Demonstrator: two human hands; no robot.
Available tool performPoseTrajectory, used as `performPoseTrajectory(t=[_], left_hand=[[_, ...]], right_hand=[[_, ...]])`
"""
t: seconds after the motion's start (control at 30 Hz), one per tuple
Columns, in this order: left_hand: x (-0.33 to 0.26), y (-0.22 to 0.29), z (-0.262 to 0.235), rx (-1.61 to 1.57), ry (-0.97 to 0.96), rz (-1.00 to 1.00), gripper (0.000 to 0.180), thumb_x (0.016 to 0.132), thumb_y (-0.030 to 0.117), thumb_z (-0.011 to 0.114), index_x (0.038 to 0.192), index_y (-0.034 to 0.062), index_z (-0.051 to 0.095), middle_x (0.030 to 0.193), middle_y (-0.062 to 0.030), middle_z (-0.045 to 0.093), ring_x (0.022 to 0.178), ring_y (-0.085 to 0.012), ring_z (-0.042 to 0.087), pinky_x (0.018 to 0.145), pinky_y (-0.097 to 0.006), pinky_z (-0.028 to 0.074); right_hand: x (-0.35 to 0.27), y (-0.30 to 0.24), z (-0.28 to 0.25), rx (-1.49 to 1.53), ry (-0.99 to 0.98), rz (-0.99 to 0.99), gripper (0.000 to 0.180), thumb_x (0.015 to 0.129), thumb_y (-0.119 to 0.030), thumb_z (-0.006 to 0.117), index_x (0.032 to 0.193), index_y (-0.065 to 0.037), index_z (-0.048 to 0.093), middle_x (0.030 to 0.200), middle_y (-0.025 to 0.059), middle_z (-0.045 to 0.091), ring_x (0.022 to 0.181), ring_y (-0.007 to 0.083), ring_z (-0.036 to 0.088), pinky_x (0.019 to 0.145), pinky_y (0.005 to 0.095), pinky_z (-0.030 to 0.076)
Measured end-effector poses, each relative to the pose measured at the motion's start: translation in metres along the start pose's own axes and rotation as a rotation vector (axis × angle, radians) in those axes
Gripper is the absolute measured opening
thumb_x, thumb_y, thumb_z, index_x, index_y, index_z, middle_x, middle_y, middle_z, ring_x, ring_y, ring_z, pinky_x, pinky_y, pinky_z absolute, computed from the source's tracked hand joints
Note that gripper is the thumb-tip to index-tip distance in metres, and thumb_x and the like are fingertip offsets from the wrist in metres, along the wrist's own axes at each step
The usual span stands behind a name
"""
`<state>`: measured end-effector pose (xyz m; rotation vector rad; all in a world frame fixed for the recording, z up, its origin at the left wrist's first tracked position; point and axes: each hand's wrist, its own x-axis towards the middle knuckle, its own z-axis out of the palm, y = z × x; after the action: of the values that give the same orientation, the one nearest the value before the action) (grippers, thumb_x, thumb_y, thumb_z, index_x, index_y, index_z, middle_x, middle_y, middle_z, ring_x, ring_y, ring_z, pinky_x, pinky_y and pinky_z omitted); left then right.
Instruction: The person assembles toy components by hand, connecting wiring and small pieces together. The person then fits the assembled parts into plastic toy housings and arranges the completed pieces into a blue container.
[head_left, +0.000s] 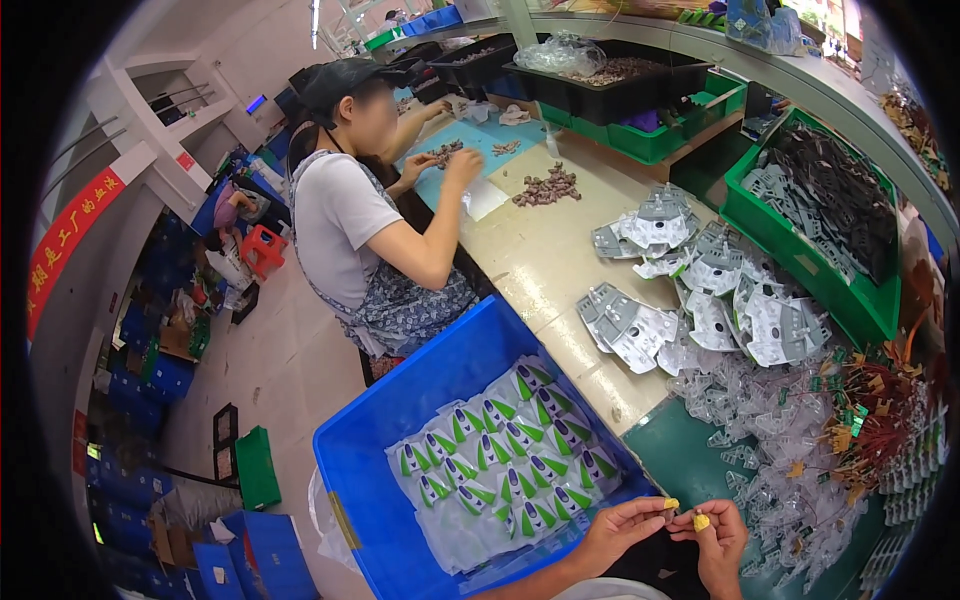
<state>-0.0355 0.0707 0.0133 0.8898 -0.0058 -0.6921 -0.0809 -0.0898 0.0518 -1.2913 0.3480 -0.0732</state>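
At the lower right, my left hand (628, 528) and my right hand (718, 548) are close together beside the bench edge. Yellow coverings wrap a digit on each hand. Both hands have their fingers pinched around something small and dark between them, too small to make out. Just left of them stands a blue bin (380, 460) holding rows of white, green and purple wedge-shaped parts (510, 440) in clear wrapping. Clear plastic pieces (750, 440) lie heaped on the green mat (665, 440) to the right.
Grey-white plastic shells (700, 290) are piled on the bench, with a green crate (880, 310) of dark and grey parts behind. Red and yellow wired parts (880, 410) lie far right. A co-worker (350, 210) sits at the bench, handling small brown pieces (547, 187).
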Motion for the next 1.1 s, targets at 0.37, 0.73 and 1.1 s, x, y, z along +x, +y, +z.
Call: performPoseTrajectory(t=[0.37,0.73,1.1], left_hand=[[0.017,0.001,-0.004,-0.014,0.014,-0.095,0.031,0.093,0.009,0.056,0.122,0.0002,0.055,0.114,-0.0061,0.062,0.102,-0.0116,0.059,0.086,-0.023,0.046],[0.025,0.008,-0.018,-0.126,-0.017,-0.06,0.031,0.091,0.001,0.056,0.121,-0.0018,0.054,0.114,-0.0081,0.061,0.105,-0.0136,0.058,0.096,-0.025,0.044],[0.017,0.019,-0.037,-0.087,0.047,-0.091,0.032,0.09,0.004,0.058,0.122,-0.0017,0.054,0.115,-0.0078,0.061,0.105,-0.0134,0.058,0.096,-0.025,0.044]], right_hand=[[0.008,0.005,-0.007,-0.182,-0.031,-0.005,0.017,0.093,-0.012,0.054,0.105,0.0,0.059,0.096,0.0054,0.061,0.083,0.0136,0.058,0.075,0.0265,0.048],[0.024,0.005,0.006,-0.073,-0.029,0.076,0.017,0.094,-0.01,0.053,0.106,0.001,0.059,0.096,0.0065,0.062,0.087,0.0142,0.061,0.077,0.0258,0.05],[0.032,0.015,0.022,-0.189,0.021,0.032,0.011,0.091,-0.005,0.052,0.096,0.005,0.054,0.085,0.0163,0.065,0.073,0.0229,0.067,0.062,0.0318,0.057]])
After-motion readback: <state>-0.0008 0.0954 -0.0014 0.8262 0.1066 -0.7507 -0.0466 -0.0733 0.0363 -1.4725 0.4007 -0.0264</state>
